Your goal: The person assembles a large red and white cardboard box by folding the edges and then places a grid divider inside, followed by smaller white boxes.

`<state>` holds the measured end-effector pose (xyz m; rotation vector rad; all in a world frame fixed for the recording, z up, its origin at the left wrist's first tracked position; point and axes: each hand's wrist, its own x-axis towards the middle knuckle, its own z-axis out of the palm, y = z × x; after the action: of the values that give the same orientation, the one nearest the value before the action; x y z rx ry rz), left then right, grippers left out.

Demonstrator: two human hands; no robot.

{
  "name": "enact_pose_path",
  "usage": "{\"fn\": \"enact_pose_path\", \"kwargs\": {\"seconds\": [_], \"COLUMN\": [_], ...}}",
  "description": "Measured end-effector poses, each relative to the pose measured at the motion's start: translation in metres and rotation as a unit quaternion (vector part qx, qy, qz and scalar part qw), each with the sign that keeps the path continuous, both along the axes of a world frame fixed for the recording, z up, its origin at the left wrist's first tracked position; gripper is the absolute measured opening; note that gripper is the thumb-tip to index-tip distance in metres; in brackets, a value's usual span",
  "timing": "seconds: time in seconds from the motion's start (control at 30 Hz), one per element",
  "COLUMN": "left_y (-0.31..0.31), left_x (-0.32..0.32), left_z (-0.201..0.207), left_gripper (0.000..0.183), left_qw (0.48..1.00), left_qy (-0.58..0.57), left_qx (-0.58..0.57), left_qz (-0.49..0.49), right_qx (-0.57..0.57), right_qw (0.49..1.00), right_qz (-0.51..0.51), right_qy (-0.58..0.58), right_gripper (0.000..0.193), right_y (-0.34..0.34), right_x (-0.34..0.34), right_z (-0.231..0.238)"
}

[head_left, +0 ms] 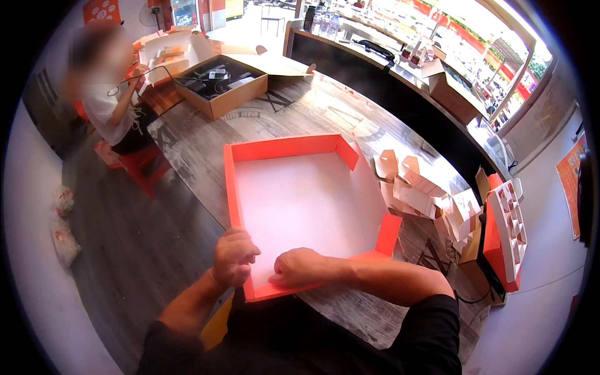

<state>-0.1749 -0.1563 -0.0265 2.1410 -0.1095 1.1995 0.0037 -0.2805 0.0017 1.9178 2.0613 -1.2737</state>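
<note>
Orange box (306, 203), open, against left fingers (246, 251); under right fingers (279, 269)

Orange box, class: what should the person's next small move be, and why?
Probably press the near-left corner of the orange box firmly before moving on: the left hand and right hand are both at that corner, while the right side shows no raised wall and could come afterwards.
</note>
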Motion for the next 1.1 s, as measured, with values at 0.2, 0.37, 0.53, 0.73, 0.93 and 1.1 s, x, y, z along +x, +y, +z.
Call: {"fn": "enact_pose_path", "kwargs": {"seconds": [0.2,0.37,0.53,0.73,0.93,1.1], "left_y": [-0.013,-0.015,-0.018,-0.015,-0.017,-0.007], "left_x": [-0.002,-0.005,-0.005,-0.007,-0.011,0.004], "left_z": [-0.001,0.000,-0.001,0.001,0.030,0.065], "left_gripper": [0.010,0.009,0.027,0.032,0.056,0.061], "left_qw": [0.999,0.999,0.997,0.995,0.977,0.903], "left_qy": [0.019,0.023,0.027,0.044,0.150,0.330], "left_qx": [-0.011,0.012,0.052,0.066,0.150,0.241], "left_qz": [0.031,0.037,0.044,0.053,0.008,-0.135], "right_qx": [0.063,0.081,0.107,0.287,0.441,0.448], "right_qw": [0.997,0.995,0.990,0.955,0.894,0.887], "right_qz": [-0.034,-0.057,-0.092,-0.077,0.057,0.080], "right_qy": [0.002,-0.008,0.010,0.026,0.060,0.080], "right_gripper": [0.047,0.044,0.039,0.034,0.028,0.037], "right_y": [-0.019,-0.026,-0.038,-0.044,-0.065,-0.074], "right_x": [0.002,0.007,0.019,0.033,0.051,0.066], "right_z": [0.008,0.007,0.008,0.039,0.036,0.034]}}
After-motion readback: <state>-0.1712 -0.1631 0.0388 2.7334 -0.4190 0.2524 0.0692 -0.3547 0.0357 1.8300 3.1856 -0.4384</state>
